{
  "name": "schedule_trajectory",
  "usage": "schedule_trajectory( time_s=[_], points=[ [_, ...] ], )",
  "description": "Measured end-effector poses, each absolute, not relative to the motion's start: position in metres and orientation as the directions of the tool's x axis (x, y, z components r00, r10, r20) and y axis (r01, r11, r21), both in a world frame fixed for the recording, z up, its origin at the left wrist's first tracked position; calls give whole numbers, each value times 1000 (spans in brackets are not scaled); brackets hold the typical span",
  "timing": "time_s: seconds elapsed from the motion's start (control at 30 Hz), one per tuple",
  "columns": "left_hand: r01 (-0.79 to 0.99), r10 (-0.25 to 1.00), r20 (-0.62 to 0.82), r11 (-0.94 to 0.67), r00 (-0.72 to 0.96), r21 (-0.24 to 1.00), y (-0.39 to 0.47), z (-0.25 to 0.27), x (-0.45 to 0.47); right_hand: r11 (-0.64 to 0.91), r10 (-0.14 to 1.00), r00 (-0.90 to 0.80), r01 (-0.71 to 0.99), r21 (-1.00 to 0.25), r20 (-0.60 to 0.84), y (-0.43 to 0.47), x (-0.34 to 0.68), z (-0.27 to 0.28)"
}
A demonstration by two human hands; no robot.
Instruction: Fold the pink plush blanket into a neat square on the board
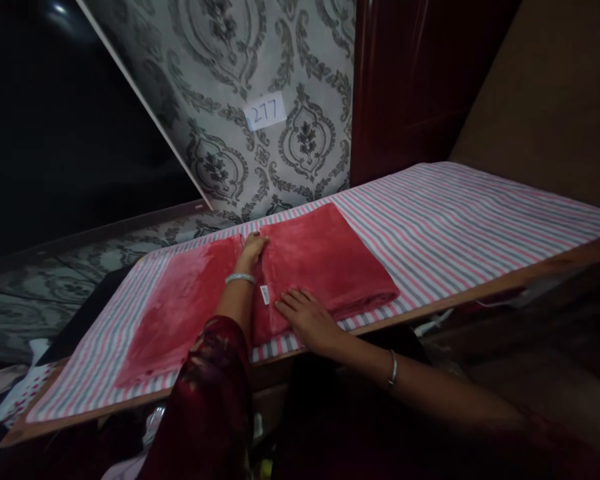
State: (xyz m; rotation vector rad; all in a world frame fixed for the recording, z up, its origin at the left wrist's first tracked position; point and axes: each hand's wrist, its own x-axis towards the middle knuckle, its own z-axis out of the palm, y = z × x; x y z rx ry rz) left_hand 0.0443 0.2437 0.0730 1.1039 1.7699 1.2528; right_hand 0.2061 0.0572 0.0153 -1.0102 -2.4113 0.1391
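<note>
A red plush cloth (325, 260) lies on the striped table cover, its right part folded into a thick rectangle. Its thinner left part (180, 300) is spread flat, with a paler patch. A small white tag (265, 295) shows near the fold between the two parts. My left hand (254, 247) is at the far end of this fold, its fingers curled on the cloth's edge; the fingertips are partly hidden. Near the front edge of the folded part, my right hand (310, 320) rests flat with its fingers stretched out.
The table cover (460, 213) has pink, grey and white stripes, and the wooden table edge (480, 283) runs along the front. Behind stands a patterned wall with a paper marked 277 (265, 111). A large dark screen (70, 133) leans at the left.
</note>
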Motion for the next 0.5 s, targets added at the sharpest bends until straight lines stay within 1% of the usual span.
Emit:
schedule_trajectory(
  time_s=[0.1, 0.17, 0.27, 0.4, 0.5],
  points=[
    [248, 917, -59, 168, -395, 954, 239, 74, 46, 696, 713, -581, 650, -304, 392, 57, 207, 24],
    [274, 920, -40, 156, -389, 949, 236, 76, 47, 689, 720, -569, 656, -307, 398, 55, 210, 27],
    [343, 933, 27, 105, -359, 934, 233, 79, 52, 666, 736, -539, 685, -296, 410, 53, 219, 29],
    [412, 939, 134, 9, -317, 911, 234, 80, 62, 640, 759, -521, 707, -300, 391, 55, 231, 33],
    [509, 929, 149, 47, -338, 860, 236, 80, 66, 660, 739, -524, 688, -302, 423, 59, 231, 37]
  ],
)
